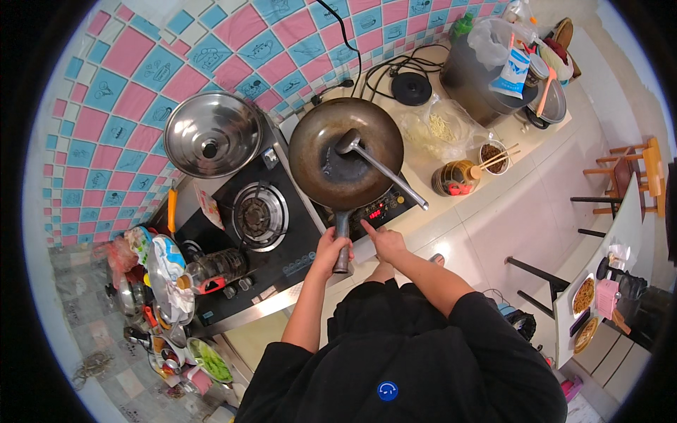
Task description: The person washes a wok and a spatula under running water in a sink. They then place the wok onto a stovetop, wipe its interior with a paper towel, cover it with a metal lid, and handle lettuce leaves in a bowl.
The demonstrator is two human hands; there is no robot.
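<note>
My left hand is wrapped around the handle of a dark metal wok, which sits over an induction cooker with a lit red display. Inside the wok lies the head of a metal wok spatula; its handle leans across the right rim. The wok's bottom looks wet and holds no food that I can see. My right hand holds nothing and points its index finger at the front edge of the cooker's control panel, below the display. Whether the fingertip touches the panel cannot be told.
Left stand a gas hob, a steel lid and an oil bottle. Right are bagged noodles, a second bottle, a bowl of dark food with chopsticks and a large pot. Black cables run behind.
</note>
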